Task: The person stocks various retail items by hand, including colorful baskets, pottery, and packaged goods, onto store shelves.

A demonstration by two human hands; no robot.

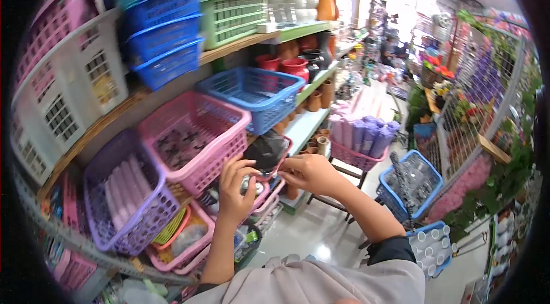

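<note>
My left hand [235, 188] is raised in front of the shelf, its fingers curved and the thumb close to the fingertips, as in a pinch. What it holds, if anything, is too small to make out. To its right my right hand [312, 173] has the thumb and fingers pressed together. Any small thing between those fingertips is hidden. Just behind both hands are a dark rounded object [267, 152] and a pink-rimmed basket [260, 195], partly covered by the fingers. A pink basket [220, 158] of small dark pieces stands to the upper left of my left hand.
A purple basket [161, 212] holds pale rolls at the left. On the shelf are a blue basket [266, 100] and stacked blue baskets [169, 63]. Purple rolls [366, 132] stand in a basket on a stool. Two blue crates [432, 181] flank the aisle beside a wire rack [498, 86].
</note>
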